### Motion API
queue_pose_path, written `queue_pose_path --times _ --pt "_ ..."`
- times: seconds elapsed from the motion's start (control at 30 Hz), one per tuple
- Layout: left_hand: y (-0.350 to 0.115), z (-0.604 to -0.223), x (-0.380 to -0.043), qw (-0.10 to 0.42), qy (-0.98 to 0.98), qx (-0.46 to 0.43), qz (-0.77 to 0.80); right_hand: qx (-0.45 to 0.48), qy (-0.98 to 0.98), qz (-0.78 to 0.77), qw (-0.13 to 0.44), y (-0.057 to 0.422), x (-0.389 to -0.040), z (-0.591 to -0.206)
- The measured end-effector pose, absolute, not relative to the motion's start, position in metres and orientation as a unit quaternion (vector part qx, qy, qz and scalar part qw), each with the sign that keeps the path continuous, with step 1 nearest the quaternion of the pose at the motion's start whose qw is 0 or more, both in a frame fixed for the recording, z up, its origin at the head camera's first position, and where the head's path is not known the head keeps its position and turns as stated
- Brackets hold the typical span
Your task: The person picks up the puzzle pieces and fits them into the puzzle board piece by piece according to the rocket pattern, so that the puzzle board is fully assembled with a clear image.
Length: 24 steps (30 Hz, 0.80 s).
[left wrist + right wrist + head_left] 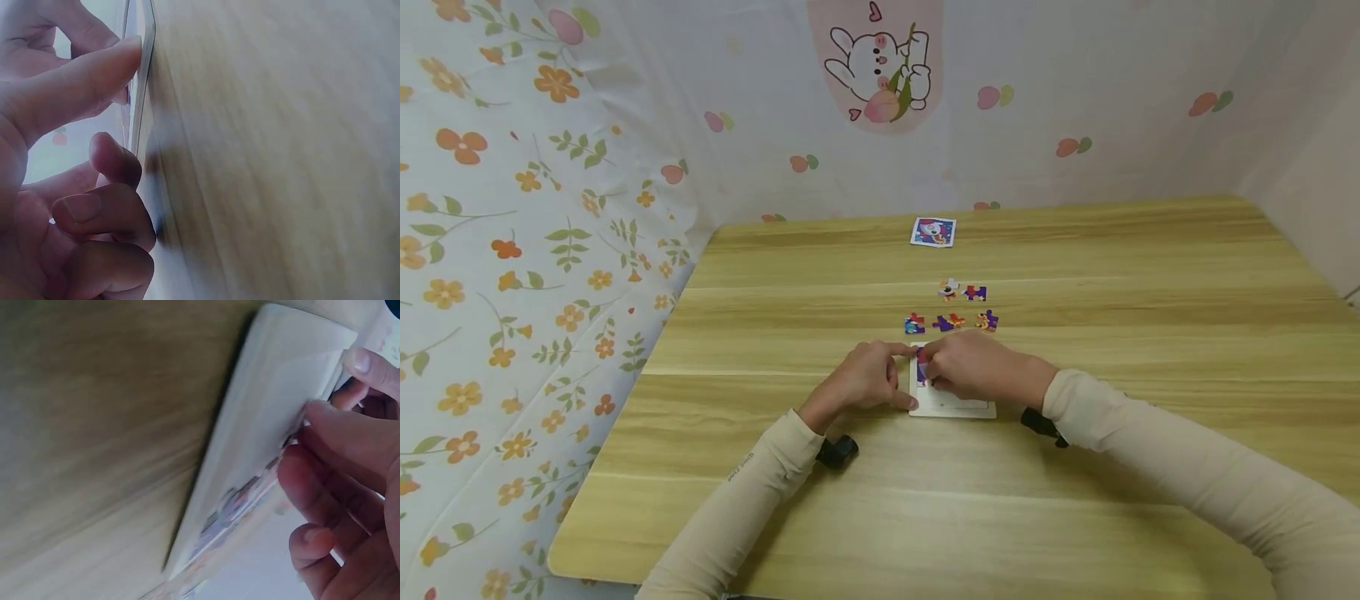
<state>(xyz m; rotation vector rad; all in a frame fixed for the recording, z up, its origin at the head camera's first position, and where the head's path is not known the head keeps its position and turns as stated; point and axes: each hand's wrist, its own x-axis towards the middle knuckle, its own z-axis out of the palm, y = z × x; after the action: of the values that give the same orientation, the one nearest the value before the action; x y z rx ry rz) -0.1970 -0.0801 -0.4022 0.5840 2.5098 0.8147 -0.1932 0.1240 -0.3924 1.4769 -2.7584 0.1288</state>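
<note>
A white puzzle tray lies on the table in front of me. My left hand holds its left side, index finger at the far corner and thumb at the near corner. The other left fingers curl beside the edge in the left wrist view. Over the tray, my right hand pinches a small puzzle piece between thumb and fingers, which mostly hide it. Purple puzzle pieces show along the tray's left side, partly under the right fingers.
Beyond the tray lie several loose pieces, among them a blue and red piece, a purple and orange piece and a white piece. Farther back is a picture card. Patterned curtains border the wooden table.
</note>
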Motion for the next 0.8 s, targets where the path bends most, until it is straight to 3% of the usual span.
queue_pose_path --times 0.17,0.5,0.8 --pt "-0.08 -0.402 -0.197 0.224 0.906 0.203 0.296 0.473 -0.877 0.086 -0.02 0.133 -0.194 -0.391" --pt "-0.078 -0.401 -0.197 0.227 0.906 0.203 0.294 0.382 -0.894 0.211 -0.096 0.16 -0.208 -0.396" --pt "-0.078 -0.4 -0.197 0.227 0.907 0.199 0.292 0.29 -0.918 0.261 -0.063 0.172 -0.245 -0.394"
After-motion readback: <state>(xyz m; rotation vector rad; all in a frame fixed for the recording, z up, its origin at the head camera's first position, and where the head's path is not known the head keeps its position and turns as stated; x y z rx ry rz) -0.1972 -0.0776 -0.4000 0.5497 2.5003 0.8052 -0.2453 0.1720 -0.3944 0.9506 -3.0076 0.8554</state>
